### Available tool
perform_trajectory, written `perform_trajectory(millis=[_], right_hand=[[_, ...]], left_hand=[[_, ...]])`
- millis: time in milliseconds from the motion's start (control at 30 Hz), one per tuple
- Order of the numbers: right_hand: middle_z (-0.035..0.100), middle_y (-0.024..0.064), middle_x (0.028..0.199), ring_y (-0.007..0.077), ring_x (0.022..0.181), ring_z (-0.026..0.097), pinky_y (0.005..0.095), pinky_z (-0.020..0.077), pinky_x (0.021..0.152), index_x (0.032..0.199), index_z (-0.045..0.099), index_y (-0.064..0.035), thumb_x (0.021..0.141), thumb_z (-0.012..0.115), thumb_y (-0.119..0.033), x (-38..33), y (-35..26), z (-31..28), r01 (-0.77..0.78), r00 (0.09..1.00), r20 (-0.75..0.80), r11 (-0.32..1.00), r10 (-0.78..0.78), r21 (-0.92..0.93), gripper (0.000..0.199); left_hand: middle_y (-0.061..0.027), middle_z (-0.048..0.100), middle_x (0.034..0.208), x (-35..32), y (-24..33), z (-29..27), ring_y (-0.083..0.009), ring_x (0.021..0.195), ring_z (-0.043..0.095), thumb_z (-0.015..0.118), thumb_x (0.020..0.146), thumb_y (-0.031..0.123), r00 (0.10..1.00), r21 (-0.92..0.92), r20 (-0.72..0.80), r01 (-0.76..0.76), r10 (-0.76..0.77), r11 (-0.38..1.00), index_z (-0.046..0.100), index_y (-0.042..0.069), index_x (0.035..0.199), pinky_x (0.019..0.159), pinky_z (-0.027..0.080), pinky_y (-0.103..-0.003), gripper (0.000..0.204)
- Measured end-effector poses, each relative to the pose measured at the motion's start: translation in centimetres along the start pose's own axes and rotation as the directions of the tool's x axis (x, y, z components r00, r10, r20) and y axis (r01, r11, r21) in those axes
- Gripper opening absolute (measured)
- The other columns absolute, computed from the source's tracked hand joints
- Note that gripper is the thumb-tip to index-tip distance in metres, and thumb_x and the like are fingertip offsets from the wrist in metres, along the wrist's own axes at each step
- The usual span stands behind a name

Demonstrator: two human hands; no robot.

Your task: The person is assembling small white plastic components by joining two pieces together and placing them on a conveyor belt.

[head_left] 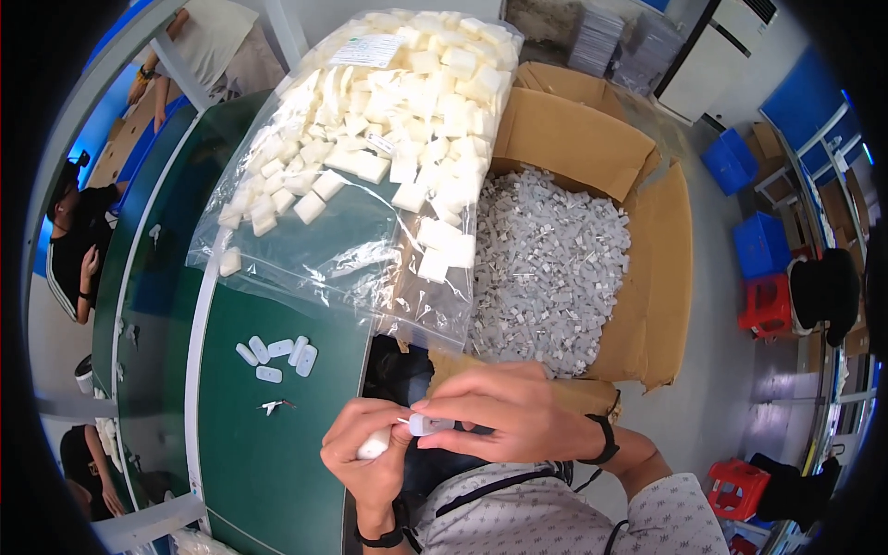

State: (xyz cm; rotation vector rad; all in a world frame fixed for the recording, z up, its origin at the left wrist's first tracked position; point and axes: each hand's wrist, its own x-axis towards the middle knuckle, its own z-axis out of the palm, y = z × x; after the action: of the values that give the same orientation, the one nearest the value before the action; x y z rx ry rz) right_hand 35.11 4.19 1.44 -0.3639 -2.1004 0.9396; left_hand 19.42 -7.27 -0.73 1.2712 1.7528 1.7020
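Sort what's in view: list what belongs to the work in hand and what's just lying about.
In use: left hand, right hand, white part, bag of white parts, box of small parts, finished pieces.
Lying about: blue crates, red stools.

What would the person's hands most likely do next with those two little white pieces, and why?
Probably press the pieces together: the left hand holds a white piece and the right hand brings a small white cap to its end, not yet seated.
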Motion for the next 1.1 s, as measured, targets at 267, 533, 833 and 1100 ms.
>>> perform_trajectory(millis=[267, 533, 833, 1100], right_hand=[[0.066, -0.0003, 0.083, 0.0139, 0.060, 0.062, 0.0267, 0.0463, 0.050, 0.101, 0.076, -0.0078, 0.074, 0.088, -0.019, -0.1, 0.4, 0.2, 0.050, 0.998, -0.025, 0.999, -0.050, 0.008, 0.032], [0.062, -0.0003, 0.082, 0.0148, 0.062, 0.061, 0.0292, 0.0462, 0.051, 0.100, 0.074, -0.0095, 0.077, 0.084, -0.019, 0.0, 0.0, -0.3, 0.014, 1.000, 0.021, 0.999, -0.015, 0.035, 0.027], [0.062, -0.0008, 0.079, 0.0157, 0.062, 0.060, 0.0300, 0.0460, 0.052, 0.099, 0.075, -0.0099, 0.078, 0.084, -0.019, 0.0, 0.2, -0.1, -0.075, 0.995, 0.076, 0.995, 0.070, 0.072, 0.025], [0.070, 0.0014, 0.085, 0.0074, 0.055, 0.061, 0.0208, 0.0455, 0.048, 0.102, 0.077, -0.0070, 0.075, 0.090, -0.014, 0.3, 0.9, -0.4, -0.076, 0.994, 0.089, 0.991, 0.066, 0.112, 0.031]], left_hand=[[-0.0096, 0.069, 0.079, 0.1, 0.0, 0.0, -0.0169, 0.070, 0.065, 0.084, 0.075, -0.001, 0.999, -0.057, 0.009, 0.040, -0.040, 0.998, 0.076, 0.000, 0.085, 0.063, 0.049, -0.026, 0.013], [-0.0090, 0.069, 0.078, -0.2, 0.3, 0.1, -0.0173, 0.069, 0.065, 0.084, 0.071, -0.005, 0.999, 0.020, -0.023, -0.022, 0.023, 1.000, 0.076, 0.001, 0.082, 0.062, 0.050, -0.027, 0.014], [-0.0083, 0.069, 0.078, -0.1, 0.6, -0.2, -0.0170, 0.068, 0.065, 0.083, 0.069, -0.007, 1.000, 0.060, -0.002, -0.019, 0.020, 0.998, 0.077, 0.001, 0.082, 0.062, 0.050, -0.027, 0.016], [-0.0091, 0.070, 0.082, 0.8, 1.0, 0.1, -0.0172, 0.069, 0.065, 0.083, 0.071, -0.005, 1.000, 0.072, 0.012, 0.001, -0.002, 0.997, 0.077, 0.001, 0.086, 0.062, 0.050, -0.028, 0.017]])
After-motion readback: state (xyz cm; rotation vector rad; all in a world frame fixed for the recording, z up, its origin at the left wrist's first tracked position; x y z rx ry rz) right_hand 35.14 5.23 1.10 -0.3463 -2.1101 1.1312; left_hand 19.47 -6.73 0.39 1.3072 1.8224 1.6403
